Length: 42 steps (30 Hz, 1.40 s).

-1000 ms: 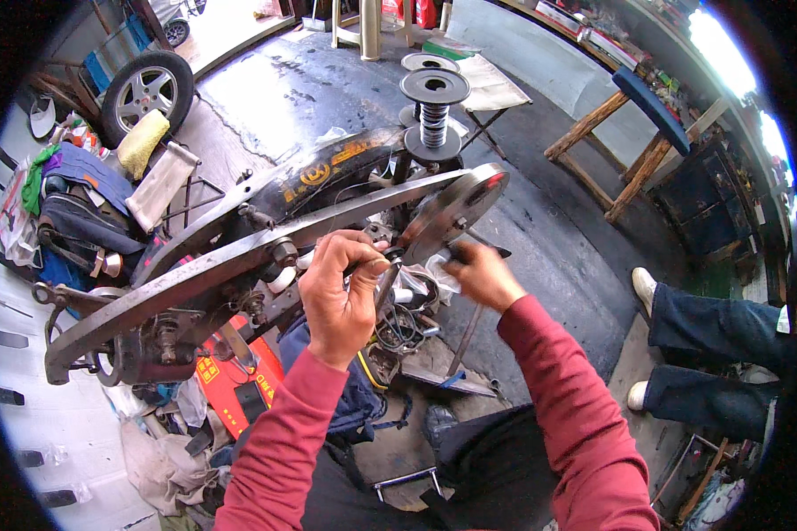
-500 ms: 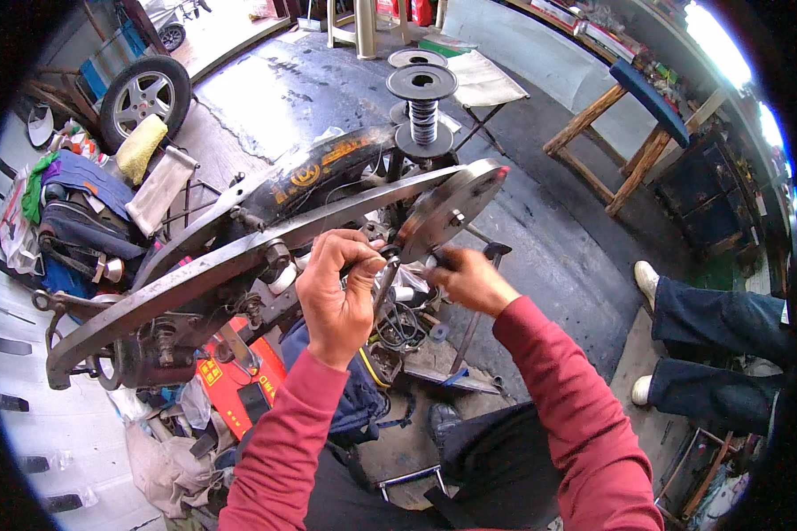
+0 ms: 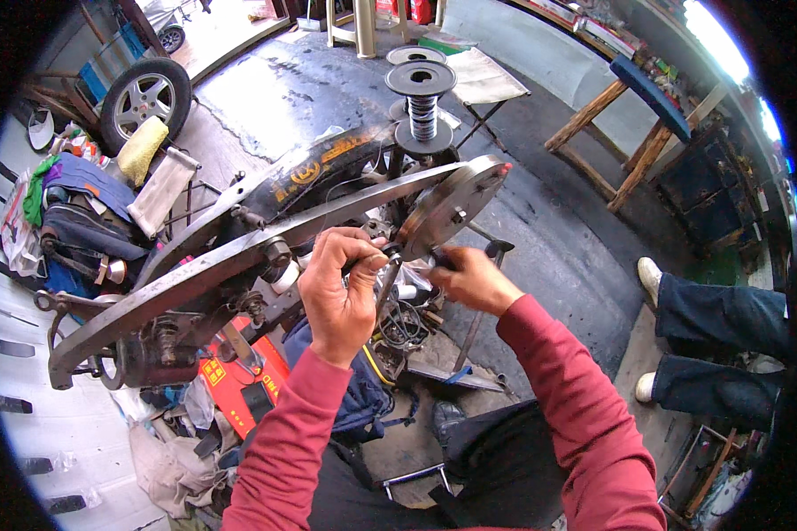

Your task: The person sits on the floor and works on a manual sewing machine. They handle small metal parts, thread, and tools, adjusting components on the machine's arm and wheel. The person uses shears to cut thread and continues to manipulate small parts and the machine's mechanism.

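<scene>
My left hand [image 3: 338,296] is closed in a pinch beside a small black round fitting [image 3: 394,252] atop a metal rod; what it pinches is too small to make out. My right hand [image 3: 480,281] is closed round a dark handle [image 3: 439,260] at the lower edge of the steel disc [image 3: 456,208]. A long steel bar [image 3: 186,274] runs from the disc across a black cast machine [image 3: 292,181] with yellow markings. Behind the disc stands a spool [image 3: 423,119] of pale thread or wire, and a fine strand hangs above my left hand.
Another person's legs [image 3: 713,323] in dark trousers stand at the right. A wooden stool [image 3: 633,80], a folding stool [image 3: 483,75] and a wheel [image 3: 146,102] stand around the machine. Bags and cloths [image 3: 88,203] are heaped at left; a red case [image 3: 239,389] lies below.
The disc has turned slightly, its red mark shifting toward the upper right. My right hand has moved a little left with the handle. My left hand has barely moved.
</scene>
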Motion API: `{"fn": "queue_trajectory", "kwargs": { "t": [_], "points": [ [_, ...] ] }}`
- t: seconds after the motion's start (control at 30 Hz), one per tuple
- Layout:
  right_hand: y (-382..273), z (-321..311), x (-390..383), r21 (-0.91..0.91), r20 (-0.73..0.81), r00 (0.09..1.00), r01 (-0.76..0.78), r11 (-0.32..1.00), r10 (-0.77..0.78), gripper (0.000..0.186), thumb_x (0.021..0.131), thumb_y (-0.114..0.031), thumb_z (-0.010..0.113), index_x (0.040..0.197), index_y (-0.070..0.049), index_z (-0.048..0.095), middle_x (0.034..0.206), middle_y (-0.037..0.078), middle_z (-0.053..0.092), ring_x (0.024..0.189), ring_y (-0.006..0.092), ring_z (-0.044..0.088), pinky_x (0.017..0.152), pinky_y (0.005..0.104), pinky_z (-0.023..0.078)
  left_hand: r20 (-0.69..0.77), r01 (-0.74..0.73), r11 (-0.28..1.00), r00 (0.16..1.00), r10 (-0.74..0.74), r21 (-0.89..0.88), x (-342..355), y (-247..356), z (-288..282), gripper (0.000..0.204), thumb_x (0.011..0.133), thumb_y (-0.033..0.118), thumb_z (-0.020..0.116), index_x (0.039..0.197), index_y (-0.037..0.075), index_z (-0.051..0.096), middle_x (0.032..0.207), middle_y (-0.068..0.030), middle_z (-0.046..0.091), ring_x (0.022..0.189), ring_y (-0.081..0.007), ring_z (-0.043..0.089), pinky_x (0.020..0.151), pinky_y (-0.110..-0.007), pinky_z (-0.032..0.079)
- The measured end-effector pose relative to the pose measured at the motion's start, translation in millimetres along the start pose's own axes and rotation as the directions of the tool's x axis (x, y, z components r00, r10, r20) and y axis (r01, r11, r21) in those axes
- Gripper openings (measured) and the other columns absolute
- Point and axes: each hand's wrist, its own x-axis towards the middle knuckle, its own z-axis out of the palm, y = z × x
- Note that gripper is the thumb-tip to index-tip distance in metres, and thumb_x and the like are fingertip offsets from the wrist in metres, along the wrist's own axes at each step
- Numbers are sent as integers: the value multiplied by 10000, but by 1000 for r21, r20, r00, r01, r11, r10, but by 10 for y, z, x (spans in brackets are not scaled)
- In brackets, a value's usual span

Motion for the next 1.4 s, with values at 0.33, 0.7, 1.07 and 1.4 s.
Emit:
{"fn": "queue_trajectory", "kwargs": {
  "t": [0.33,0.7,1.07,1.4],
  "points": [
    [120,-744,197,235,-520,846,272,933,-115,174,938,-199,634,943,-42,711,683,3,592,567,84,518,509,277,408,-1,46,999,999,-46,-10,-28,2,14,111,896,-25,723,894,17,620,939,-114,658,877,-222,671,813,-330,544],
    [-385,-221,-274,280,-113,945,325,903,-305,261,947,-243,697,989,14,693,727,5,607,618,92,587,581,271,477,0,17,1000,1000,-17,-5,-25,-16,19,115,894,-25,723,899,18,617,936,-108,656,869,-228,667,814,-335,549],
    [235,-99,187,-171,-241,965,60,983,-101,347,913,-217,680,1131,53,674,917,209,710,868,253,668,841,434,531,4,8,1000,1000,-8,18,-9,-6,5,113,890,-28,720,888,24,620,929,-108,661,866,-228,670,806,-337,542],
    [-271,-661,-125,375,-429,809,564,735,-402,177,971,-197,646,984,-36,715,694,-41,567,583,58,503,511,254,408,-3,65,997,998,-65,-37,-34,-21,23,110,899,-18,722,899,18,618,944,-115,665,884,-229,679,816,-333,539]
  ]
}}
